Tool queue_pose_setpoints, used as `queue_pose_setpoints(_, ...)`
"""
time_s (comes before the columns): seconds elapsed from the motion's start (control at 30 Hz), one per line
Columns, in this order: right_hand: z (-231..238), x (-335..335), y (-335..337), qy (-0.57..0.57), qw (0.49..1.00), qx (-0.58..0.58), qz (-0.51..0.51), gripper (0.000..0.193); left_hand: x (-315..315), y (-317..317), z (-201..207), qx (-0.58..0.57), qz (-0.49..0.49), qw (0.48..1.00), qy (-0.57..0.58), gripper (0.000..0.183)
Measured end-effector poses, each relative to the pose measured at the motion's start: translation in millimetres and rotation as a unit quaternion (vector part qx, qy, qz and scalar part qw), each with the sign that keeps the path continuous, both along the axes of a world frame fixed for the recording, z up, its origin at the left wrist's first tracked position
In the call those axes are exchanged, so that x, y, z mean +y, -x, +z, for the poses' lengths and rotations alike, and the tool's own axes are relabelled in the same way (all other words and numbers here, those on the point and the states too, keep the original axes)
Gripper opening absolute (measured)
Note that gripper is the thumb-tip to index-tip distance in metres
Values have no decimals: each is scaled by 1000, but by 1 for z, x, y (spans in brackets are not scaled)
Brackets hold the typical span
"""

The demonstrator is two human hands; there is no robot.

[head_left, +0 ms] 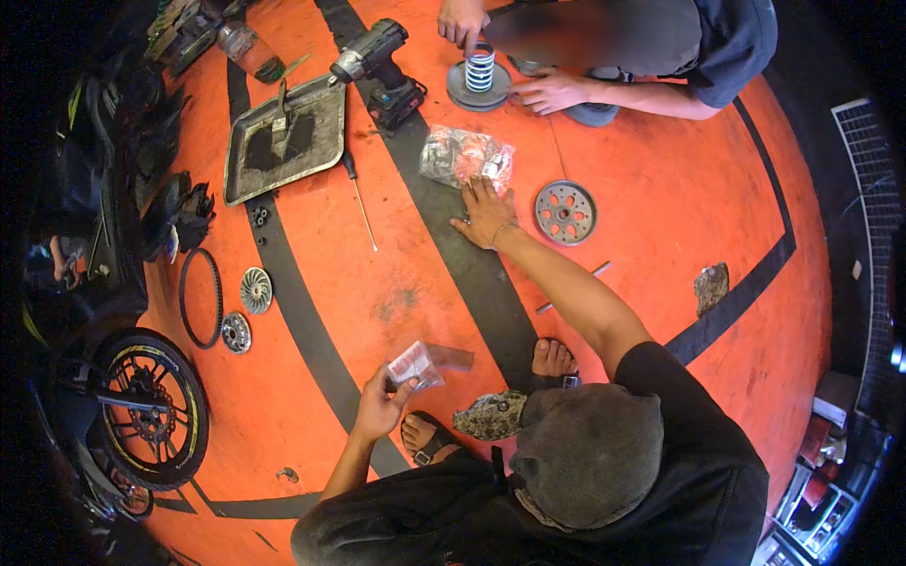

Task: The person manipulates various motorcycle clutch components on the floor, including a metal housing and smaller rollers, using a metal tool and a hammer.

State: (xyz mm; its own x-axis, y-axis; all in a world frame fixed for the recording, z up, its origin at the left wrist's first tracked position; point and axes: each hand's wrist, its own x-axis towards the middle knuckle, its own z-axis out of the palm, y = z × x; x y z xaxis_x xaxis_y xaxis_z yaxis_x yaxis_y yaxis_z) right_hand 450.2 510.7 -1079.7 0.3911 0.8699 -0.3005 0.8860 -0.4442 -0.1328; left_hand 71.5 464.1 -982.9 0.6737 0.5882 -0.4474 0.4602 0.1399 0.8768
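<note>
1. The left hand [382, 407] is held low over the orange floor [661, 189], its fingers closed on a small clear packet [413, 364] with red and white contents that cannot be told apart.
2. The right hand [486, 215] reaches far forward, well apart from the left, and lies flat and spread on the floor, its fingertips touching the near edge of a clear plastic bag [466, 156].
3. The plastic bag lies crumpled across a black floor stripe [453, 245]; it holds small greyish parts, too jumbled to name.
4. Just beside the right hand lies a round metal disc [565, 212] with holes.
5. A shallow metal tray [283, 140] sits farther left, with dark grime inside and a small tool standing in it.
6. A cordless drill [377, 71] lies just beyond the tray, and a screwdriver [359, 193] lies near the tray's corner.
7. Across the floor, another person's hands [510, 57] are on a coil spring [479, 69] set upright on a round plate [478, 90].
8. At the left lie a rubber belt [200, 297], a finned disc [256, 290] and a motorcycle wheel [151, 406].
</note>
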Motion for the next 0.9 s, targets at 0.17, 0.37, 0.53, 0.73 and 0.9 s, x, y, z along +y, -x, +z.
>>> queue_pose_setpoints(0.17,4,3,3,1,1000,1,5,84,3,-1,5,15,-2,1000,11,27)
queue_pose_setpoints(0.37,2,1,2,4,1000,5,0,85,-1,0,-2,-1,12,1000,0,31)
queue_pose_setpoints(0.53,-6,-10,-5,-13,1000,-1,-6,84,-1,0,-10,6,8,1000,-4,29)
queue_pose_setpoints(0.73,10,4,6,-4,1000,-17,7,82,1,22,-24,-12,30,999,12,33)
queue_pose_setpoints(0.9,15,-3,1,29,999,7,14,81,-2,12,-23,-51,22,997,56,29)
